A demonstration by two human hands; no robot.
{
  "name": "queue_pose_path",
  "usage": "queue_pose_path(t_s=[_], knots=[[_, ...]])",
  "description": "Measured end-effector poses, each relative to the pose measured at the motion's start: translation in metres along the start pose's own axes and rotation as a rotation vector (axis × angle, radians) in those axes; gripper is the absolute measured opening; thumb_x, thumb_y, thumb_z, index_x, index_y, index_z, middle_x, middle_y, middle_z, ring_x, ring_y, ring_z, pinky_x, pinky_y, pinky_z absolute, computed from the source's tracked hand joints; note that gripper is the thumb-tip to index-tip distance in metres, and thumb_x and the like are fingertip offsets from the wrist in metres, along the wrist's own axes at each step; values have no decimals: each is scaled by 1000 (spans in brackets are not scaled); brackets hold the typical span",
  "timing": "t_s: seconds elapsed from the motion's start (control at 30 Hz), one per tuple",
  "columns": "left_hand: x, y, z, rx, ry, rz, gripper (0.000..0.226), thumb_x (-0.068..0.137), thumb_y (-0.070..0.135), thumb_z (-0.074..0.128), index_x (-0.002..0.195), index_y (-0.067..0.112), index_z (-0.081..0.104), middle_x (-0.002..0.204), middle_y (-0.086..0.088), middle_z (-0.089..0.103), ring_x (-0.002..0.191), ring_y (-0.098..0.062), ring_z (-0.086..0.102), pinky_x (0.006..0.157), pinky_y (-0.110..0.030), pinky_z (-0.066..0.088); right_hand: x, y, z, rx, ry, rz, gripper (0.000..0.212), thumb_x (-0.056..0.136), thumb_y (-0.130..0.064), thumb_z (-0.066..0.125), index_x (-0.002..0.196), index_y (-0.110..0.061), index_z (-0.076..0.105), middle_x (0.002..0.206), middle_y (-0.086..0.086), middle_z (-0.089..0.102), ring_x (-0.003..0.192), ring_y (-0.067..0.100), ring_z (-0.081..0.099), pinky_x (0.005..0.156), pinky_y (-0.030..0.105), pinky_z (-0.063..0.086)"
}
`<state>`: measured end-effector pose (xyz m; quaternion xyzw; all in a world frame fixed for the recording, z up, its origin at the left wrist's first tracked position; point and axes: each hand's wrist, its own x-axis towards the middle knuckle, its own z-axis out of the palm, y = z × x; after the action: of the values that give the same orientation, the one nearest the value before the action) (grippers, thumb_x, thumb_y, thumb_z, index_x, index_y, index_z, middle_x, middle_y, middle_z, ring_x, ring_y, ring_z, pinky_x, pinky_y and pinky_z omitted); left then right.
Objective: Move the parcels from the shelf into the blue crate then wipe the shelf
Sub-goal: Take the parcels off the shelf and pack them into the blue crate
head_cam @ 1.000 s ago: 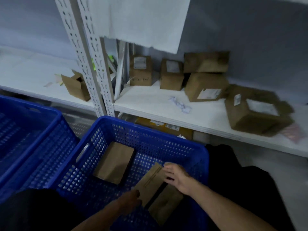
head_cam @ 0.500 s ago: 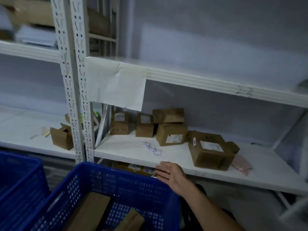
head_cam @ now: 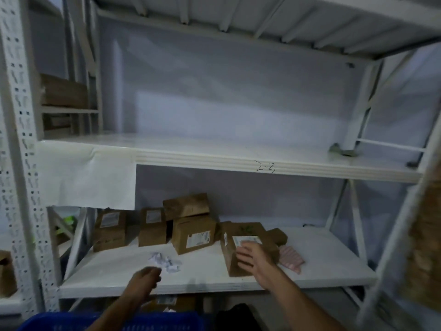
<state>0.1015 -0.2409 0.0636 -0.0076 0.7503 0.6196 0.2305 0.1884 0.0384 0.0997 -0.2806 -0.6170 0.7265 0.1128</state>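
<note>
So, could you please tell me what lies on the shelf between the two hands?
In the head view, only bare white shelf lies between the left hand and right hand; crumpled paper scraps sit just behind it.

One camera only, worn on the person's head; it faces forward into a white shelving unit (head_cam: 214, 278) from close by, level with the middle shelf (head_cam: 238, 161); the lower shelf sits below centre; both forearms enter from the bottom edge, above the rim of a blue crate (head_cam: 71, 324).
</note>
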Motion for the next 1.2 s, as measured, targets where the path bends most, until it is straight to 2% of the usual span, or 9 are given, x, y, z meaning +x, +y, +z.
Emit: queue_pose_path(t_s=[0.13, 0.3, 0.4, 0.57, 0.7, 0.83, 0.93, 1.07, 1.2], knots=[[16, 41, 44, -124, -36, 87, 15, 103, 23, 47, 110, 15, 57, 120, -14, 58, 100, -23, 56, 85, -40, 50, 12, -15, -38, -29, 55, -31, 26, 100, -17, 47, 123, -9, 56, 130, 15, 60, 118, 31, 57, 105, 45, 46], [47, 70, 100, -238, -24, 86, 45, 104, 32, 45, 140, 6, 47, 141, -17, 50, 128, -31, 48, 95, -40, 48, 43, -25, -69, -27, 137, -24, 26, 99, -19, 49, 122, -13, 58, 122, 9, 62, 117, 29, 56, 105, 44, 43], [66, 78, 127, -250, 9, 31, 47, 104, 35, 44, 142, 7, 45, 146, -15, 46, 132, -31, 45, 99, -40, 46, 69, -27, -80, -27, 161, -20, 21, 97, -24, 52, 115, -15, 58, 102, 2, 66, 105, 24, 56, 100, 43, 39], [115, 79, 164, -115, -24, 2, 45, 101, 23, 51, 142, 7, 43, 140, -12, 45, 114, -26, 46, 100, -41, 50, 131, -20, -98, -65, 224, 13, 34, 94, -27, 56, 125, -13, 60, 113, 7, 67, 109, 27, 59, 102, 44, 42], [158, 71, 194, -7, -47, -65, 49, 100, 25, 52, 145, 9, 40, 149, -12, 41, 126, -29, 45, 92, -37, 50, 178, 2, -115, -108, 276, 61, 29, 94, -22, 58, 118, -6, 61, 101, 9, 67, 94, 27, 62, 88, 38, 50], [194, 54, 231, 108, -65, -102, 63, 99, 31, 53, 154, 10, 28, 152, -10, 38, 118, -28, 48, 93, -35, 46, 224, 25, -127, -205, 317, 98, 36, 92, -20, 60, 121, 0, 61, 117, 15, 66, 106, 33, 62, 93, 42, 51], [216, 42, 250, 143, -66, -106, 69, 98, 33, 55, 155, 9, 25, 153, -11, 36, 129, -29, 45, 102, -36, 44, 249, 36, -132, -218, 314, 89, 29, 91, -16, 60, 117, -2, 60, 106, 14, 64, 98, 31, 63, 90, 42, 52], [234, 27, 265, 149, -80, -133, 66, 97, 38, 55, 152, 10, 30, 149, -10, 42, 110, -25, 48, 95, -37, 45, 272, 47, -136, -218, 262, 119, 37, 89, -21, 61, 123, -7, 58, 113, 12, 65, 96, 28, 63, 87, 39, 53], [241, 14, 274, 72, -144, -163, 57, 99, 42, 52, 147, 16, 38, 146, -6, 48, 129, -28, 48, 106, -40, 42, 275, 67, -138, -292, 232, 69, 51, 92, -23, 60, 138, -8, 45, 127, 9, 58, 104, 24, 56, 81, 33, 47]])
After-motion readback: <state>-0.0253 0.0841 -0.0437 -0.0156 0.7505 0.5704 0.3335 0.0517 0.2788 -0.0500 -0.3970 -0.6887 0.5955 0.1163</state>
